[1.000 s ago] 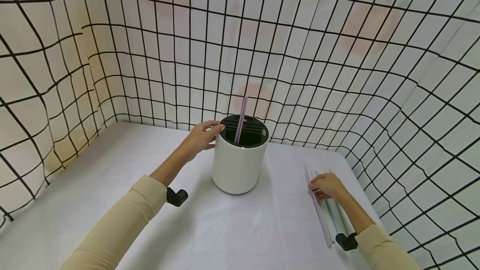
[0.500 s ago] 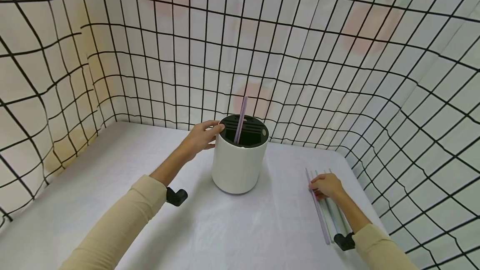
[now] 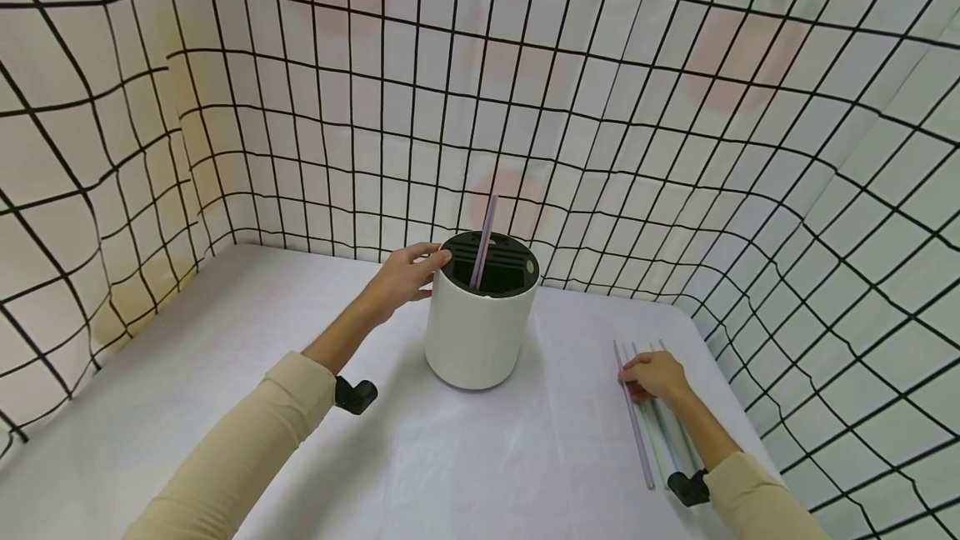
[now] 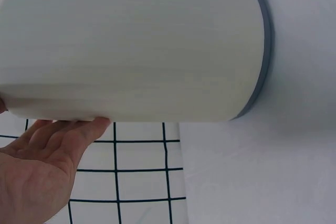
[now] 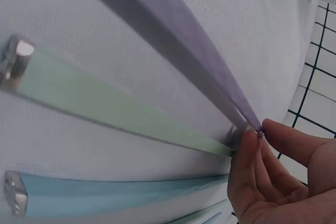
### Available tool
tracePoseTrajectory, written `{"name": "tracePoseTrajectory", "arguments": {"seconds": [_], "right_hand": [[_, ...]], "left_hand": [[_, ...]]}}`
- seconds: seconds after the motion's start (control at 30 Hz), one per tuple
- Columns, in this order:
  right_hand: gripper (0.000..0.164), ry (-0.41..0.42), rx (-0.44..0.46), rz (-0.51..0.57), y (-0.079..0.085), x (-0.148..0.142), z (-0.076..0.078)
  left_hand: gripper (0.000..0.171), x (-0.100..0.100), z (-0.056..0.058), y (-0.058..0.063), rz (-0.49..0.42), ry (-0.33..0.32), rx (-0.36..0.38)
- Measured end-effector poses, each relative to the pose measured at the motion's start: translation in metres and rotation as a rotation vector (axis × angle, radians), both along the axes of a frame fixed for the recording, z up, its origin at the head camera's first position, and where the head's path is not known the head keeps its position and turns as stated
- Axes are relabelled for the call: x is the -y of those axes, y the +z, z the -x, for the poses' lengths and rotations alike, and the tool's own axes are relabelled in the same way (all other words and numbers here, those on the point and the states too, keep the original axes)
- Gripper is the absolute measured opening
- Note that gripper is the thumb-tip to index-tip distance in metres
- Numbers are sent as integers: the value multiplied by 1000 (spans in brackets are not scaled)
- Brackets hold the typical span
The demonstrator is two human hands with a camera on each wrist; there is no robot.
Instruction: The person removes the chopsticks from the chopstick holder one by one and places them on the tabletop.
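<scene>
A white cylindrical utensil holder (image 3: 476,344) with a black slotted top stands upright on the table. My left hand (image 3: 401,275) grips its upper left side, thumb at the black rim. In the left wrist view its fingers press along the holder's wall (image 4: 131,45). Slim purple chopsticks (image 3: 484,244) lean upright out of the holder's opening. On the right, my right hand (image 3: 654,375) pinches a purple chopstick (image 5: 205,51) between thumb and fingers near its far end. Beside it lie a light green chopstick (image 5: 105,98) and a light blue chopstick (image 5: 100,195), both with silver caps.
A white cloth covers the table (image 3: 480,465). Black wire mesh (image 3: 420,90) rises at the back and both sides, with white sheeting behind it. Further pale chopsticks (image 3: 687,447) lie partly under the right forearm. Each wrist carries a black camera mount (image 3: 356,396).
The purple chopstick under my right hand has turned slightly, its near end shifting left and its far end a little right. My left hand keeps its hold on the utensil holder.
</scene>
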State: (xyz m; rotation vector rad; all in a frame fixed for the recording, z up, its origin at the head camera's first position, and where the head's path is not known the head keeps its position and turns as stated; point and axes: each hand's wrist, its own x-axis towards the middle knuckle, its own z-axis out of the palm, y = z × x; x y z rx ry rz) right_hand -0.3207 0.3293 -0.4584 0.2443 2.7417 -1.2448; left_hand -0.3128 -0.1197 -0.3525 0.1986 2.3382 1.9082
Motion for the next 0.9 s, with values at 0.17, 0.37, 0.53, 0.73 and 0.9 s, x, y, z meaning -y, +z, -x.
{"name": "tracePoseTrajectory", "arguments": {"seconds": [0.17,0.37,0.53,0.73,0.9], "right_hand": [[23,18,-23,-50,6,-3,-1],[28,57,-56,-50,34,10,0],[29,127,-131,-59,72,43,-1],[32,206,-193,7,124,86,-3],[31,219,-223,52,158,122,-6]], "left_hand": [[64,0,0,-1,-6,2,5],[65,1,1,-1,-4,-3,1],[65,2,2,-1,-10,-3,3],[65,2,1,-1,-15,4,9],[65,2,1,-1,-14,0,8]]}}
